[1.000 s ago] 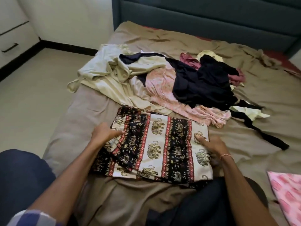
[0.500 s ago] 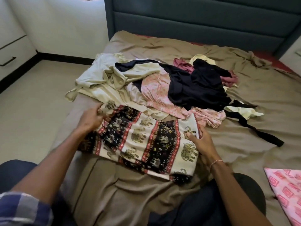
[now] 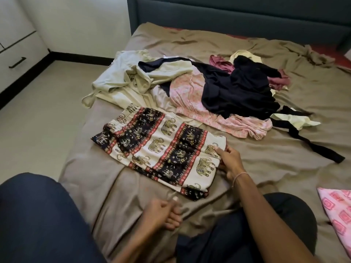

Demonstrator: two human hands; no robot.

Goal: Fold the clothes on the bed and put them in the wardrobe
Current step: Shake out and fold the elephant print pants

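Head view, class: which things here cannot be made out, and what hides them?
All in the head view:
- Left hand: motion blur hides its grip.
- White cabinet: cut off by the left edge; wardrobe or not, unclear.
- Clothes pile: the navy garment overlaps others, hiding their count.
- Pink patterned cloth: cut off by the right edge.
- Elephant-print garment: folded, the right hand gripping its edge; its type is hidden.

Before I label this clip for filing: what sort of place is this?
Likely a bedroom: a bed with a padded headboard, loose clothes heaped on it, drawer fronts by the wall.
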